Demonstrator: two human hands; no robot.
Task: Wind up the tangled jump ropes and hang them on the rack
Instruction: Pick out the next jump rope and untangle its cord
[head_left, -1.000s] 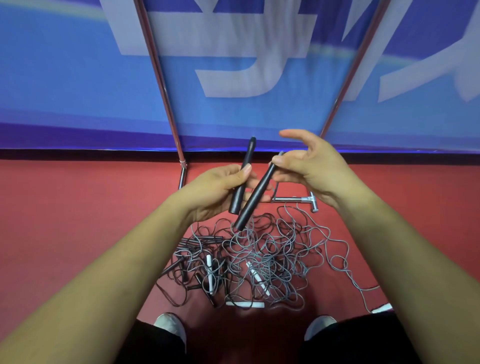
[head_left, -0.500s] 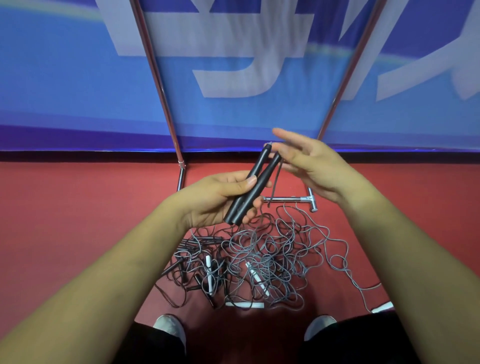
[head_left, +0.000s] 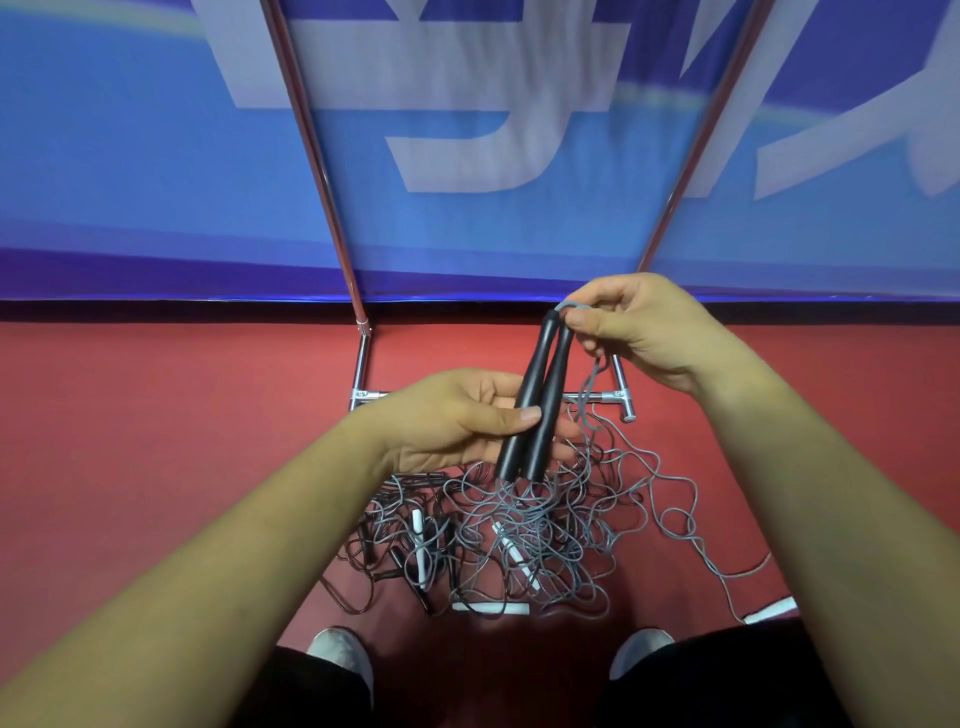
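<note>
Left hand (head_left: 457, 421) grips two black handles (head_left: 535, 400) side by side, thumb across, pairing them for winding. Right hand (head_left: 639, 327) fingers (head_left: 587, 325) pinch the grey cord (head_left: 586, 387) at the handle tops, probably starting a loop. The rope pile (head_left: 519, 530) lies tangled on the floor below the fingers, with the rack (head_left: 360, 364) just beyond.

Across the upper half of the frame you face a blue banner wall (head_left: 130, 182) printed with large pale grey characters (head_left: 467, 130). It deepens to a purple band (head_left: 156, 275) along its lower edge. Below, a plain red floor (head_left: 156, 415) spans the frame, shadowed at bottom centre.
</note>
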